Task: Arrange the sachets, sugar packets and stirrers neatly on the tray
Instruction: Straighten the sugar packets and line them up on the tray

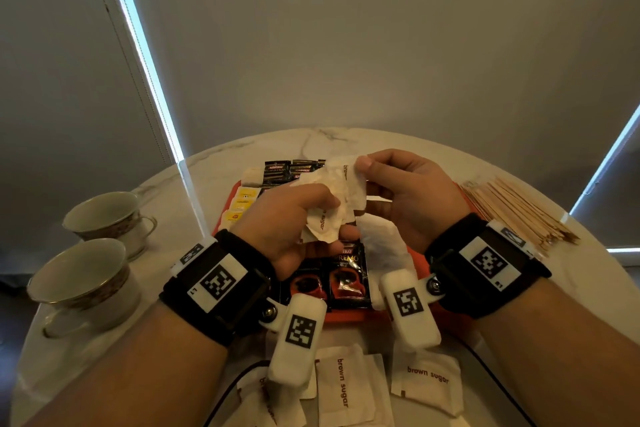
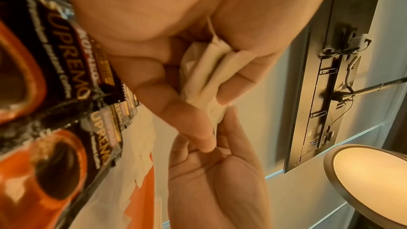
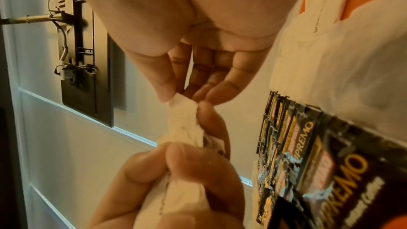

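Note:
Above the orange tray (image 1: 420, 265) my left hand (image 1: 304, 218) grips a crumpled bundle of white brown sugar packets (image 1: 332, 204). My right hand (image 1: 381, 177) pinches the top corner of one packet (image 3: 184, 116) between thumb and fingers. The same bundle (image 2: 209, 76) shows folded in my left palm. On the tray lie black coffee sachets (image 1: 346, 279), more black sachets (image 1: 287, 172) at the back, yellow sachets (image 1: 242, 204) at the left and white packets (image 1: 381, 243). Wooden stirrers (image 1: 512, 210) lie in a pile right of the tray. Loose brown sugar packets (image 1: 427, 381) sit at the table's near edge.
Two empty teacups (image 1: 107, 218) (image 1: 79, 281) stand on the round marble table (image 1: 329, 139) at the left. A black cable (image 1: 225, 388) runs along the near edge. A wall with blinds rises behind the table.

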{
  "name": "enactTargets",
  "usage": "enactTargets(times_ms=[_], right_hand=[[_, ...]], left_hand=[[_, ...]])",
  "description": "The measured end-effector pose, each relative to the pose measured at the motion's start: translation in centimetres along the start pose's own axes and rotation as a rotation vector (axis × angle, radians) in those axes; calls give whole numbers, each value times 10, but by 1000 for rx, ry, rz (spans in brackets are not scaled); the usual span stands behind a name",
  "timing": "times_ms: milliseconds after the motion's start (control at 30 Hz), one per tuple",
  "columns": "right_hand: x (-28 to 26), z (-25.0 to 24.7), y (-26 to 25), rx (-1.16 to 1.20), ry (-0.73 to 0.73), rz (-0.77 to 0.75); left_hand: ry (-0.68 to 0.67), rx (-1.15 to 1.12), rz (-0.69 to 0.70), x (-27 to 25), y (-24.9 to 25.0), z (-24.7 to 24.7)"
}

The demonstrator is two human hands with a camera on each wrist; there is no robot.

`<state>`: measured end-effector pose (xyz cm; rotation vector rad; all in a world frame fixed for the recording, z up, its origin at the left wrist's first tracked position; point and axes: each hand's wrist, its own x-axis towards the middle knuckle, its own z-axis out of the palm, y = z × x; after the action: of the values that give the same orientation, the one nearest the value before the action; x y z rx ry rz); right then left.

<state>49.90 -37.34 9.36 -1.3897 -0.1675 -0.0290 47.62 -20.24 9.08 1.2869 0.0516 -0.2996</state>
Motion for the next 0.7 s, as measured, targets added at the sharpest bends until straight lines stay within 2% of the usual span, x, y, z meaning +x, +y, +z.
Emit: enactTargets(times_ms=[133,267,433,500,633,700], right_hand=[[2,1,1,59,49,-6],[2,2,1,18,65,-85],[-3,3,0,-263,-62,-173],[-4,3,1,-344,-68,-198],[-1,3,5,-301,7,-191],[-2,4,5,-189,-51,-111]], left_hand=[[124,-97,25,4,1,-2],[195,-151,49,6,1,-4],[146,-67,120,4,1,-3],[103,-1,153,3,-1,-3],[80,24,169,4,-5,-2],[119,-22,201,6,-7,-3]])
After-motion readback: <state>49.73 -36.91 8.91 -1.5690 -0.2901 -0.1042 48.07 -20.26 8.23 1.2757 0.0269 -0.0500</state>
